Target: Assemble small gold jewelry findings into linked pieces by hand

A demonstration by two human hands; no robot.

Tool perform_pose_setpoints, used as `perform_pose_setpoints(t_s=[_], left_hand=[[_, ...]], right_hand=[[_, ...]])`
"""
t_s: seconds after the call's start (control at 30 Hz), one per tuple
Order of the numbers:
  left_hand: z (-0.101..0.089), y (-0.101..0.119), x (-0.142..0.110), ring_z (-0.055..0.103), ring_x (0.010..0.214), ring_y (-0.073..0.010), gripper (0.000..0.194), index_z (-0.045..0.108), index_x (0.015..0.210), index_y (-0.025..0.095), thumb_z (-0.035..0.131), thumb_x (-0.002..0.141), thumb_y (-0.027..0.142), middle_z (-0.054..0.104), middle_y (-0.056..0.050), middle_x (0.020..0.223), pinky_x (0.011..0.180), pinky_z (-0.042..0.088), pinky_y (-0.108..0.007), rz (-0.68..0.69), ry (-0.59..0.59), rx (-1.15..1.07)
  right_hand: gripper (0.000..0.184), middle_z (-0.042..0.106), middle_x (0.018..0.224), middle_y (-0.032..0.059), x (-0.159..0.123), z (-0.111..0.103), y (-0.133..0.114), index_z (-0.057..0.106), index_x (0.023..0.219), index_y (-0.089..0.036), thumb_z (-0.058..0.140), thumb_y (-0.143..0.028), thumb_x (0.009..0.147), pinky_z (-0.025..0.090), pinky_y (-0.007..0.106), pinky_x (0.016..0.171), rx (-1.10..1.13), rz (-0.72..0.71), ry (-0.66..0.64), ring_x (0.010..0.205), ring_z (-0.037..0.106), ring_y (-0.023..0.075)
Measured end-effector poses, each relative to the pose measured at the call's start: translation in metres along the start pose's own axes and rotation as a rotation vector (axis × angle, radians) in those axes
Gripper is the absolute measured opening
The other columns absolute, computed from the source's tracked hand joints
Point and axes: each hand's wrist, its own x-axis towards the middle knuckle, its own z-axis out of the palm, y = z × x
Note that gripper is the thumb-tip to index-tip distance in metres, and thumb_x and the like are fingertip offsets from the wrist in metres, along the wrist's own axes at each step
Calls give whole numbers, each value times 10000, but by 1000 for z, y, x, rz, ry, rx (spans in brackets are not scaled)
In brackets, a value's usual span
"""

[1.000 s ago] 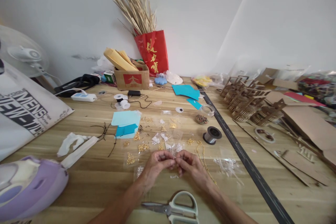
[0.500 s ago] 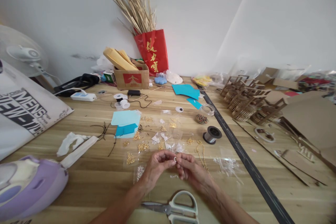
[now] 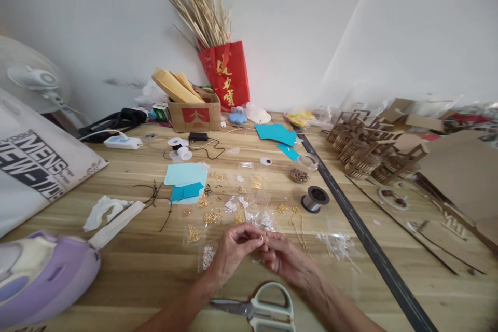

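Note:
My left hand (image 3: 235, 249) is closed, its thumb and forefinger pinching a small pale metal ring (image 3: 262, 238). From the other side, the fingertips of my right hand (image 3: 283, 255) meet it and pinch the same ring, which they partly cover. Just beyond the hands lie little bags of silver findings (image 3: 265, 220) and gold findings (image 3: 212, 217). A bag of silver rings (image 3: 208, 257) rests beside my left wrist. Scissors (image 3: 272, 307) with pale handles lie between my forearms, and a gold chain (image 3: 299, 228) lies past my right hand.
A spool of wire (image 3: 315, 199) and a bowl of brown beads (image 3: 299, 175) stand to the right, near a dark strip (image 3: 361, 238) along the table. Light blue cards (image 3: 187, 174) lie left of centre. A purple-white appliance (image 3: 50, 277) occupies the near left.
The ring has shifted slightly right and down, and less of it shows between my fingertips. Both hands stay together in nearly the same place.

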Motion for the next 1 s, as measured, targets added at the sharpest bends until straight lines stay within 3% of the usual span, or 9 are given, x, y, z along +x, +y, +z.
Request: perform_pose_setpoints(t_s=[0.33,1.0], left_hand=[[2,4,-6,604,720,-172,94,748,770,179,677,720,215,687,-45,751,701,482,-264,172,69,269],[2,2,-6,570,687,-152,119,737,802,161,660,719,198,630,-29,711,652,469,-248,144,41,277]], right_hand=[[252,465,625,-48,1,3,-1,633,827,-91,800,-153,649,276,75,386,124,106,-60,437,313,-8],[302,476,625,-43,0,1,-1,664,888,-69,812,-177,648,286,72,389,106,92,-79,444,326,-10]])
